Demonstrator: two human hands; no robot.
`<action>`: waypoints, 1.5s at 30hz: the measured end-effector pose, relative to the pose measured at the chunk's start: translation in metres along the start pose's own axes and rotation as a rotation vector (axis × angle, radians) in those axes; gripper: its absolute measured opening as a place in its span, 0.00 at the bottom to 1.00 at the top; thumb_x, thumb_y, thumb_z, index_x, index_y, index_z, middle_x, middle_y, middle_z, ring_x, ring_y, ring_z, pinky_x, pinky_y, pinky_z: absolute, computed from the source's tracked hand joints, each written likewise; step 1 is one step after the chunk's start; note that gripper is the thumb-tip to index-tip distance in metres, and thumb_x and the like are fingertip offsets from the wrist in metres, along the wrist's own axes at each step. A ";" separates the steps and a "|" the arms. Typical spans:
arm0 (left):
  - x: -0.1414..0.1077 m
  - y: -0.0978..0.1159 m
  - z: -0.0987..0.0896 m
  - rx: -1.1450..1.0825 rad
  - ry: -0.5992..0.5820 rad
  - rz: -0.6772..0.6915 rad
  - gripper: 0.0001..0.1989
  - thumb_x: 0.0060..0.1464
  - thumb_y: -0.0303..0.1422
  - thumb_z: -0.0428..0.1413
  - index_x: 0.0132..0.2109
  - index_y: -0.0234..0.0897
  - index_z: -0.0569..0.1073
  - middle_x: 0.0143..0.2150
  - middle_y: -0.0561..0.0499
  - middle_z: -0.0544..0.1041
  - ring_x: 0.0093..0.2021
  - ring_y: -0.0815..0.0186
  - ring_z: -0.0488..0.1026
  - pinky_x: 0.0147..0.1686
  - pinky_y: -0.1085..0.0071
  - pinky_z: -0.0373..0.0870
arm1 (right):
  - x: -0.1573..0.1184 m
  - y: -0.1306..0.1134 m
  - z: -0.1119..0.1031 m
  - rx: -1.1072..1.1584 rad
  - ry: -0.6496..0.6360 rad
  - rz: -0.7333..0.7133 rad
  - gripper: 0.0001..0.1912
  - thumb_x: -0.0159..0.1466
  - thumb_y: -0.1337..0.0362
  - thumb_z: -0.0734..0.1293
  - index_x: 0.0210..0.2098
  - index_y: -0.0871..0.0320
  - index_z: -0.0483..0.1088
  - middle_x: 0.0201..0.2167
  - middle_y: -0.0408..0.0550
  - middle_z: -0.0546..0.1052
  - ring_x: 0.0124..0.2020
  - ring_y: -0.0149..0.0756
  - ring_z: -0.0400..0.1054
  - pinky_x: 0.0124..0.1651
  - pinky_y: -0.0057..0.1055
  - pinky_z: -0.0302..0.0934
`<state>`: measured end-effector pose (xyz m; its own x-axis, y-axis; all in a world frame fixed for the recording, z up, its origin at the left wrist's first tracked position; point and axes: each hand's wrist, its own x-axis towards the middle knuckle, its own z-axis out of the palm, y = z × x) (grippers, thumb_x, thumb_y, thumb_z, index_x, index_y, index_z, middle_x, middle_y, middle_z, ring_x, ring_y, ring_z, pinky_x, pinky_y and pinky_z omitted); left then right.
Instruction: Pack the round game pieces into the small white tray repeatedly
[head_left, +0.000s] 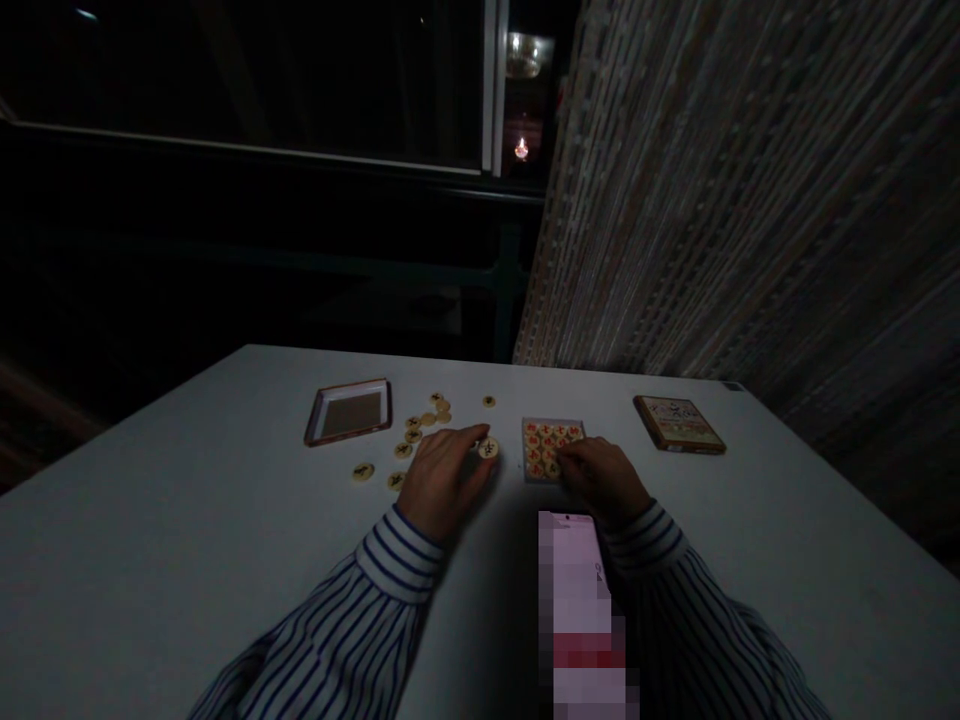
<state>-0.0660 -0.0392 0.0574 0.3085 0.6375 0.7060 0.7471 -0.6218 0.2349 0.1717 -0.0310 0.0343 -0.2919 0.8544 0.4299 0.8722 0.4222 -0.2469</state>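
Note:
Between the thumb and fingertips of my left hand (444,482) is a round wooden piece (488,448) with a dark character on its face. Right of it, a small clear tray (529,478) holds rows of round pieces, mostly with red characters. My right hand (606,480) is at the tray's right side, fingers curled down over its lower right corner, by a piece with a dark mark (551,467). Whatever those fingertips grip is hidden. Several loose pieces (413,436) lie left of and beyond my left hand.
An open box lid (352,412) lies at the left of the white table (247,500). A closed flat box (680,424) is at the right. A lit phone (581,590) lies near my right wrist. A string curtain (675,200) hangs behind the table.

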 end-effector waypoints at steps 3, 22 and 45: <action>0.004 0.001 0.005 -0.030 -0.021 -0.023 0.15 0.50 0.33 0.51 0.47 0.36 0.65 0.38 0.48 0.74 0.38 0.64 0.70 0.40 0.65 0.66 | 0.000 0.003 0.000 -0.001 0.002 0.009 0.09 0.58 0.64 0.60 0.34 0.57 0.70 0.33 0.47 0.75 0.37 0.34 0.65 0.40 0.30 0.55; -0.008 -0.006 0.054 -0.084 -0.109 -0.085 0.16 0.47 0.31 0.53 0.45 0.34 0.67 0.38 0.45 0.76 0.38 0.61 0.72 0.38 0.62 0.68 | 0.001 -0.013 -0.010 -0.127 -0.200 0.033 0.12 0.58 0.66 0.58 0.40 0.54 0.69 0.37 0.47 0.74 0.40 0.36 0.65 0.41 0.32 0.54; -0.013 -0.005 0.060 -0.094 -0.124 -0.108 0.16 0.47 0.33 0.54 0.45 0.34 0.67 0.36 0.46 0.76 0.37 0.62 0.72 0.37 0.64 0.69 | 0.001 -0.011 0.004 -0.059 -0.199 0.047 0.12 0.60 0.64 0.58 0.40 0.53 0.70 0.38 0.47 0.74 0.42 0.36 0.64 0.44 0.36 0.51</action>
<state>-0.0388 -0.0169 0.0070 0.3041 0.7504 0.5869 0.7232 -0.5829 0.3704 0.1609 -0.0335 0.0342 -0.3169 0.9183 0.2374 0.9066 0.3668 -0.2086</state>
